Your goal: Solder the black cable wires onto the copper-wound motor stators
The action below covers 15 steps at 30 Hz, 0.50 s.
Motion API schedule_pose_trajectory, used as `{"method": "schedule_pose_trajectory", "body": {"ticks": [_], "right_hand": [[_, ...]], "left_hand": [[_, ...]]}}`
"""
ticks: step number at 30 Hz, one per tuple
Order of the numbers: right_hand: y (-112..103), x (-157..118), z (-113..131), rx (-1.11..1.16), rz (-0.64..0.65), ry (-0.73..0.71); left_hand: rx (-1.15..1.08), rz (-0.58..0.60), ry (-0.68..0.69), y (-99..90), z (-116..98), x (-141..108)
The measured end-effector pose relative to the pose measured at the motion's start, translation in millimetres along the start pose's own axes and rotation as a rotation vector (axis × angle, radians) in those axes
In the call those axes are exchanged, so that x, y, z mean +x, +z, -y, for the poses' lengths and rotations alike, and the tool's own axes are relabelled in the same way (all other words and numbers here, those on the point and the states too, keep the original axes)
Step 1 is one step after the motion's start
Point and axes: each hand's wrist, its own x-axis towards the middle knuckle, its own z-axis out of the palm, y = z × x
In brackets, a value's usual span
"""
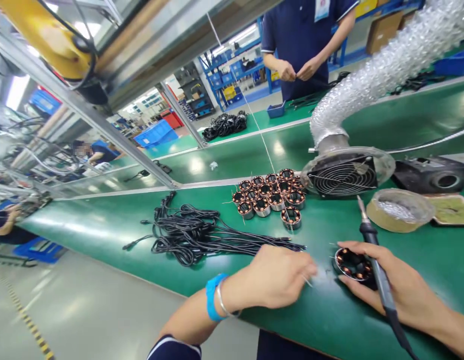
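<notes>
My right hand (pixel 400 280) grips a ring-shaped motor stator (pixel 344 270) with copper windings between thumb and fingers. The same hand also holds a soldering iron (pixel 382 285), its tip pointing up and away from me. Thin wire ends stick out from the stator's left side. To its left, my left hand (pixel 280 275) is closed in a pinch, slightly blurred, with a thin silvery wire (pixel 307 281) showing at the fingertips. It is apart from the stator. Just beyond it lie the ends of a bundle of black cables (pixel 194 232).
Several more stators (pixel 267 195) stand grouped behind, near a fume fan (pixel 344 175) with a silvery duct (pixel 378 70). A tape roll (pixel 400 210) and a sponge tray (pixel 453 210) are at right. A thin strand (pixel 260 130) hangs down over the stators. A co-worker (pixel 299 45) stands opposite.
</notes>
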Motion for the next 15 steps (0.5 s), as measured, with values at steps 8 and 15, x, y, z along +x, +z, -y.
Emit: {"method": "schedule_pose_trajectory", "body": {"ticks": [8,15], "right_hand": [[-2.6,3.7,1.1,0.04,0.021,0.017],[-19.4,21.0,14.0,0.09,0.017,0.045]], "left_hand": [[0.362,-0.187,-0.145,-7.8,86.4,-12.3],[0.194,-0.505,0.019,-31.4,37.4,-33.8]]}}
